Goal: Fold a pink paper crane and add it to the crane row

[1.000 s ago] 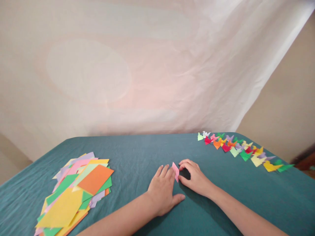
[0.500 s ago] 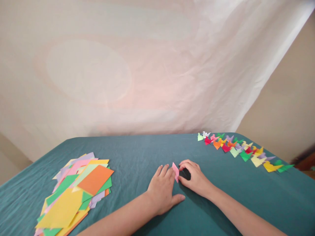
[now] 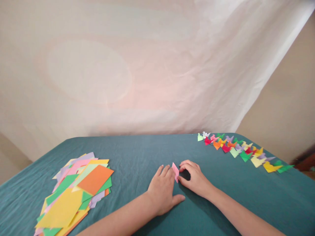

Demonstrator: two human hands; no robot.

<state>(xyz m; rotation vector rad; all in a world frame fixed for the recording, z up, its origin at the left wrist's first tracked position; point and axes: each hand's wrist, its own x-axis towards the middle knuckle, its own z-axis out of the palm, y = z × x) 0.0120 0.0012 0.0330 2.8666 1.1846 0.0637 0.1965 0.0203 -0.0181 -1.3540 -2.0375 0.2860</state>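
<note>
A small folded pink paper [image 3: 175, 171] stands on edge on the teal tablecloth [image 3: 137, 154], between my two hands. My left hand [image 3: 163, 191] lies flat on the cloth with fingers stretched out, its fingertips pressing against the paper's left side. My right hand [image 3: 194, 178] is curled, with thumb and forefinger pinching the paper's right side.
A loose pile of coloured paper squares [image 3: 76, 188] lies at the left front of the table. A row of several small folded paper figures [image 3: 242, 151] runs along the right back edge. A cream cloth backdrop [image 3: 137, 65] hangs behind the table.
</note>
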